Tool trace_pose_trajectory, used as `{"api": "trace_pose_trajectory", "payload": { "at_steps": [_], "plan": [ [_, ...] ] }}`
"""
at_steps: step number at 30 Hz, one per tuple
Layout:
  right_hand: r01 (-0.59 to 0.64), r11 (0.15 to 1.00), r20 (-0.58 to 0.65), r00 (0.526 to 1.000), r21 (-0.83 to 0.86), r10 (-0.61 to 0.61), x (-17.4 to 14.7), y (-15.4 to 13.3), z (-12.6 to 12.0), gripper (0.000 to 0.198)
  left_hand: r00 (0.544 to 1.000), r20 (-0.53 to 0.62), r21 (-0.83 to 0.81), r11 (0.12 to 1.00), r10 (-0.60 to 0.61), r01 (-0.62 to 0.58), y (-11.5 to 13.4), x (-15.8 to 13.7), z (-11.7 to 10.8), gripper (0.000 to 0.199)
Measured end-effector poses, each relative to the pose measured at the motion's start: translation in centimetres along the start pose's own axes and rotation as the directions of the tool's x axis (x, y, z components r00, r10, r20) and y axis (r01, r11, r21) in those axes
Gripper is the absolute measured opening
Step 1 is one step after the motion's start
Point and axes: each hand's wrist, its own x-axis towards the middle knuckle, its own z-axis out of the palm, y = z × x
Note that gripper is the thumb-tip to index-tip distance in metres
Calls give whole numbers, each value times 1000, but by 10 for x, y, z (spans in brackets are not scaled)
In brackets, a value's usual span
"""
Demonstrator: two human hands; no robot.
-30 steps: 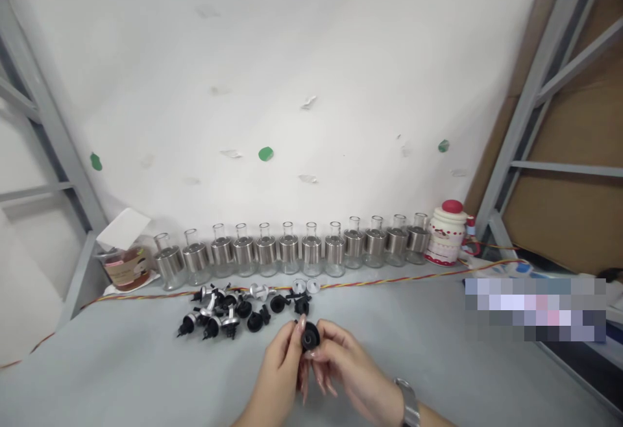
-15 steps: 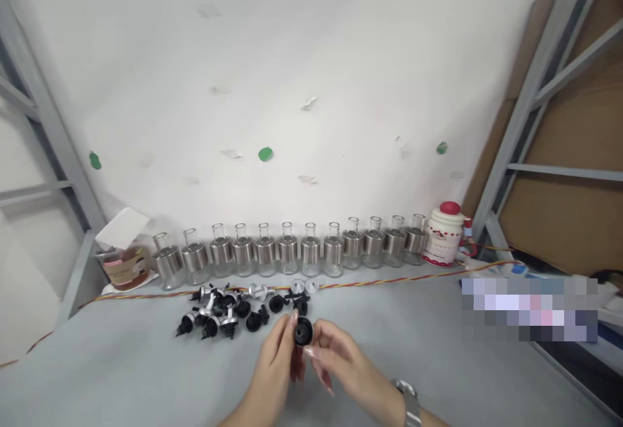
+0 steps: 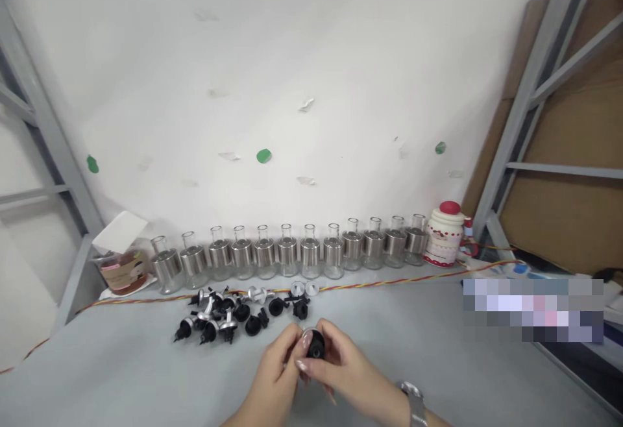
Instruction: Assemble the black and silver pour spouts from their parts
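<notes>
Black fitting [image 3: 317,347] sits between the fingertips above the tabletop [image 3: 413,355], toward its near edge, round the middle. Left hand [image 3: 280,359]: curled, thumb pressed on the fitting's side. Right hand [image 3: 348,368]: curled, thumb and bent fingers closed on the opposite side; lower fingers partly hidden.

Handling (judged): light, likely plastic or rubber, fairly stiff, little to break; smooth curve may slip. Best hold: opposed pinch at the outer rim, off the central hole.

Surroundings: loose black and silver parts [image 3: 228,328] lie tangled left of centre, liable to snag. Twisted red-yellow wire [image 3: 379,281] runs along the far edge, in front of twelve glass bottles [image 3: 310,252], fragile and close-set. Canister [image 3: 444,239] stands toward the far right corner, cup [image 3: 121,276] at the far left.
</notes>
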Motion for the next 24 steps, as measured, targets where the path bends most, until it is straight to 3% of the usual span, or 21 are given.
{"api": "trace_pose_trajectory", "payload": {
  "at_steps": [3, 8, 13, 17, 20, 24],
  "plan": [
    [4, 1000, 8, 1000, 10, -4, 0, -2, -4, 34, 999, 26, 65, 997, 26, -28, 6, 3, -8, 30],
    [-1, 999, 3, 1000, -45, 1, -2, -9, -3, 28, 991, 130, 37, 999, 18, -23, 16, 4, -16, 29],
    [41, 992, -17, 999, -119, -43, -3, -21, -2, 24, 994, 108, -29, 999, -10, 14, 17, 1, -14, 33],
    [0, 986, 0, 1000, -168, 0, -3, -20, -1, 19, 988, 145, -85, 994, -62, 75, 10, 3, -9, 40],
    [-32, 996, -3, 999, -86, 32, -1, -12, 0, 20, 978, 174, -92, 987, -117, 135, 6, 6, -6, 38],
    [-45, 999, -57, 997, -3, 45, 0, -1, 2, 25, 982, 125, -112, 981, -142, 156, 1, 6, -3, 37]
  ]
}}
